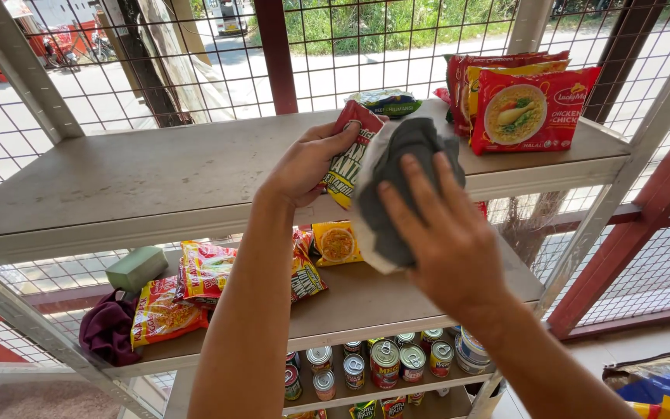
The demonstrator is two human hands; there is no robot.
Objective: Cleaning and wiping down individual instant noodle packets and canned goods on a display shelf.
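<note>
In the head view the left hand point(304, 167) has its grip closed on a noodle packet point(348, 159), held up just in front of the top shelf point(157, 182) edge, while the right hand point(436, 240) presses a grey cloth point(397, 186) flat against the packet, fingers spread around it. Left of the hands the top shelf lies bare; more red packets point(525, 105) stand at its right end by the wire mesh point(397, 39). The cloth hides most of the held packet, and the forearms cut off part of the lower shelf's packets point(195, 287) and the cans point(385, 361) below.

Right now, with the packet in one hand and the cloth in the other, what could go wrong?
The left hand pinches the noodle packet only by its edge, so the cloth pressed by the right hand might push it loose. The red packets standing at the top shelf end could tip if bumped.
</note>
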